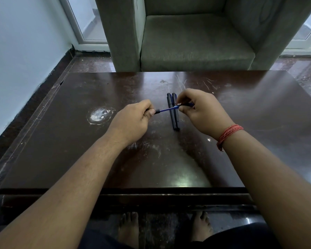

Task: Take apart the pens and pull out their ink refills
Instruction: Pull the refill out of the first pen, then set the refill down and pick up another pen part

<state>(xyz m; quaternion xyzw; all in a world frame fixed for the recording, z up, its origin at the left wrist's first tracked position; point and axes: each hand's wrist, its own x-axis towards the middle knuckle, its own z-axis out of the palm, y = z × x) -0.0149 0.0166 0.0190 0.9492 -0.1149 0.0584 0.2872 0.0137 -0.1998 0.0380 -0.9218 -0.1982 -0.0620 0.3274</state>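
Observation:
Two black pens (174, 115) lie side by side on the dark wooden table (79, 150), pointing away from me. Above them I hold a third pen pulled apart. My left hand (133, 121) grips its black barrel piece (157, 111), of which only the end shows past my fingers. A thin blue ink refill (167, 109) spans the gap between my hands. My right hand (201, 112) pinches the refill's far end together with a dark blue pen part (189, 104). A red thread band sits on my right wrist.
A grey armchair (196, 42) stands just beyond the table's far edge. A white stain (99, 115) marks the table left of my hands. My bare feet (129, 229) show under the near edge. A wall and glass door are at the left.

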